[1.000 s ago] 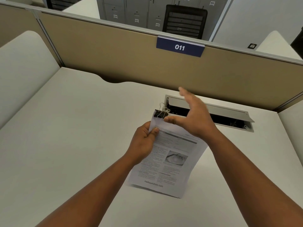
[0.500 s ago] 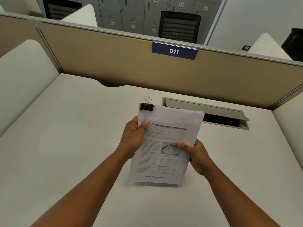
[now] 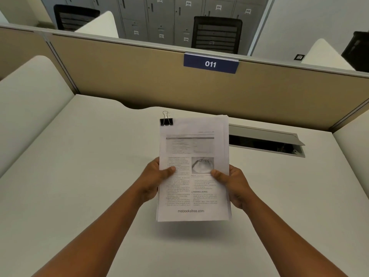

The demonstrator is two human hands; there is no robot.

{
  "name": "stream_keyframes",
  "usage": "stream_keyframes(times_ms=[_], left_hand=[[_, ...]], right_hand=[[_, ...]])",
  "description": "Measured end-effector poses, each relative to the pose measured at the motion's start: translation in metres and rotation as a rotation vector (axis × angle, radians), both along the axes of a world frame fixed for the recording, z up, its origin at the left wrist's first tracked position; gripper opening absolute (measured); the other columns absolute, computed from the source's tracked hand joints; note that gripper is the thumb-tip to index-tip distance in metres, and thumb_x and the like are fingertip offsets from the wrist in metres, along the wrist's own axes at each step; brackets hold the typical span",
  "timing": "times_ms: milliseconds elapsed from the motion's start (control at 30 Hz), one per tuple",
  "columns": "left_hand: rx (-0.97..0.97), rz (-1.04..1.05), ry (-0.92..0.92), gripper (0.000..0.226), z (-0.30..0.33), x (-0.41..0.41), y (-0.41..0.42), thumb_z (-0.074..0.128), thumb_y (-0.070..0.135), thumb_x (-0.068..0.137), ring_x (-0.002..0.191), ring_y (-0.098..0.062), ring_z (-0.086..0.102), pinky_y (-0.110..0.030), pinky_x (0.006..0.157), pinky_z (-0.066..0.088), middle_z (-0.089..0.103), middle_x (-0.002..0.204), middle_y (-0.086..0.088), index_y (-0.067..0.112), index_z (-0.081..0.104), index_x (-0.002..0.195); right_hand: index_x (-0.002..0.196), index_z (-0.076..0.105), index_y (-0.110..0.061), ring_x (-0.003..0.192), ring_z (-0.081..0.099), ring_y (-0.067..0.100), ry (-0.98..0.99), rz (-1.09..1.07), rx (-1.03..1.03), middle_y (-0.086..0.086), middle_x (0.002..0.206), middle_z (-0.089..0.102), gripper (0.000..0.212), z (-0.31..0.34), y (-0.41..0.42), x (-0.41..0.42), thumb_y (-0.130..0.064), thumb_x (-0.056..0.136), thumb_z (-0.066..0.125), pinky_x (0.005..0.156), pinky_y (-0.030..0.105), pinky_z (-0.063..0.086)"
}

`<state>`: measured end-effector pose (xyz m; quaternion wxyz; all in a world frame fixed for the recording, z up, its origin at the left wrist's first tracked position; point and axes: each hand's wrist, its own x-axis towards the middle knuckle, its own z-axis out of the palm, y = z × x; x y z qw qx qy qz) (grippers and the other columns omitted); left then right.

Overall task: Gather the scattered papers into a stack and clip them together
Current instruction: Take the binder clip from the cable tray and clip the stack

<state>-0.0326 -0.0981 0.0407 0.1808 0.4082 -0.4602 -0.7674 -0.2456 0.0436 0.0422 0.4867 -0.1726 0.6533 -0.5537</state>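
White printed pages make up the paper stack (image 3: 194,156), which both hands hold up above the pale tabletop (image 3: 79,176), its printed face turned toward the camera. The left hand (image 3: 154,181) grips the stack's left edge about halfway down, thumb pressed on the front page and the fingers curled out of sight behind. The right hand (image 3: 232,184) grips the right edge at about the same height in the same way, thumb on the front and the rest of the fingers hidden behind the sheets. A black binder clip (image 3: 167,120) is clamped on the stack's top left corner, its wire handles standing up above the paper's edge. The sheets sit nearly flush, with a few edges showing slightly offset along the right side and the top right corner. The front page carries blocks of text, a grey table near the top, a small greyscale picture, the heading "THERMAL BURNS" and the line "mebooksfree.com" at the bottom. A soft shadow lies on the tabletop below the stack's lower edge.

Behind the stack to the right, a cable hatch (image 3: 265,140) in the tabletop stands with its lid raised. A tan partition (image 3: 139,76) runs along the back of the tabletop and bears a blue sign (image 3: 210,63) reading "011". Beyond it are grey lockers (image 3: 159,17) and a black chair (image 3: 216,35).
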Motion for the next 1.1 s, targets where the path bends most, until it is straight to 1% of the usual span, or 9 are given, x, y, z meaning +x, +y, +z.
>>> stream_keyframes(times_ms=[167, 333, 500, 600, 700, 800, 900, 1000, 1100], left_hand=[[-0.022, -0.042, -0.03, 0.036, -0.009, 0.006, 0.008, 0.064, 0.004, 0.095, 0.11, -0.033, 0.07, -0.055, 0.094, 0.056, 0.072, 0.123, -0.007, 0.015, 0.061, 0.129], [-0.184, 0.098, -0.176, 0.029, -0.008, 0.005, -0.008, 0.062, 0.008, 0.098, 0.104, -0.026, 0.072, -0.049, 0.092, 0.058, 0.074, 0.119, -0.002, 0.021, 0.063, 0.123], [-0.215, 0.082, -0.286, 0.03, -0.005, 0.002, -0.038, 0.067, 0.012, 0.095, 0.104, -0.026, 0.07, -0.048, 0.09, 0.058, 0.071, 0.121, -0.001, 0.021, 0.061, 0.123], [-0.143, 0.07, -0.384, 0.036, -0.008, -0.004, -0.058, 0.072, 0.01, 0.091, 0.102, -0.029, 0.068, -0.05, 0.084, 0.057, 0.069, 0.116, -0.002, 0.021, 0.057, 0.121], [-0.113, 0.097, -0.448, 0.034, -0.012, -0.012, -0.08, 0.068, 0.001, 0.091, 0.1, -0.031, 0.065, -0.047, 0.079, 0.055, 0.067, 0.117, -0.007, 0.018, 0.056, 0.118], [-0.249, 0.191, -0.519, 0.03, -0.019, -0.024, -0.097, 0.061, -0.002, 0.092, 0.101, -0.03, 0.063, -0.041, 0.081, 0.052, 0.065, 0.12, -0.006, 0.016, 0.06, 0.117], [-0.36, 0.272, -0.565, 0.039, -0.028, -0.037, -0.109, 0.056, 0.002, 0.093, 0.098, -0.025, 0.061, -0.035, 0.08, 0.051, 0.067, 0.126, -0.006, 0.013, 0.063, 0.13], [-0.44, 0.278, -0.616, 0.042, -0.039, -0.046, -0.121, 0.052, 0.003, 0.094, 0.093, -0.022, 0.06, -0.031, 0.08, 0.051, 0.069, 0.126, -0.008, 0.015, 0.063, 0.133], [-0.524, 0.247, -0.656, 0.04, -0.053, -0.053, -0.137, 0.05, 0.003, 0.095, 0.088, -0.021, 0.059, -0.028, 0.076, 0.05, 0.07, 0.123, -0.009, 0.016, 0.067, 0.129]], right_hand=[[0.116, 0.067, -0.011, 0.094, 0.075, 0.032, -0.021, -0.03, -0.004, 0.014, 0.109, 0.076, 0.03, 0.003, -0.009, -0.002, -0.01, 0.087, 0.074, 0.077, 0.045, 0.063], [0.128, 0.058, -0.014, 0.11, 0.069, 0.035, -0.154, 0.149, 0.034, 0.011, 0.122, 0.072, 0.041, -0.006, -0.006, 0.006, -0.005, 0.09, 0.07, 0.095, 0.054, 0.055], [0.126, 0.057, -0.022, 0.107, 0.066, 0.027, -0.036, 0.1, 0.141, 0.0, 0.121, 0.069, 0.036, -0.011, -0.023, 0.014, -0.002, 0.096, 0.059, 0.075, 0.041, 0.06], [0.123, 0.056, -0.022, 0.102, 0.066, 0.023, 0.037, 0.055, 0.179, -0.001, 0.12, 0.068, 0.033, -0.015, -0.047, 0.014, -0.002, 0.096, 0.058, 0.073, 0.037, 0.059], [0.125, 0.055, -0.022, 0.101, 0.065, 0.02, 0.061, 0.048, 0.204, -0.002, 0.119, 0.067, 0.034, -0.021, -0.072, 0.01, -0.004, 0.097, 0.058, 0.07, 0.035, 0.059], [0.127, 0.054, -0.021, 0.102, 0.065, 0.02, 0.05, 0.049, 0.212, -0.001, 0.12, 0.066, 0.035, -0.03, -0.096, 0.006, -0.005, 0.096, 0.059, 0.073, 0.035, 0.059], [0.128, 0.054, -0.019, 0.105, 0.064, 0.021, 0.081, 0.046, 0.222, 0.002, 0.122, 0.066, 0.036, -0.043, -0.121, 0.004, -0.005, 0.095, 0.059, 0.076, 0.034, 0.057], [0.129, 0.053, -0.015, 0.109, 0.062, 0.021, 0.148, 0.045, 0.228, 0.003, 0.125, 0.065, 0.038, -0.056, -0.141, 0.001, -0.002, 0.094, 0.058, 0.089, 0.033, 0.053], [0.131, 0.052, -0.017, 0.109, 0.06, 0.02, 0.22, 0.075, 0.248, 0.002, 0.127, 0.064, 0.043, -0.069, -0.158, -0.004, 0.0, 0.092, 0.058, 0.089, 0.029, 0.05]])
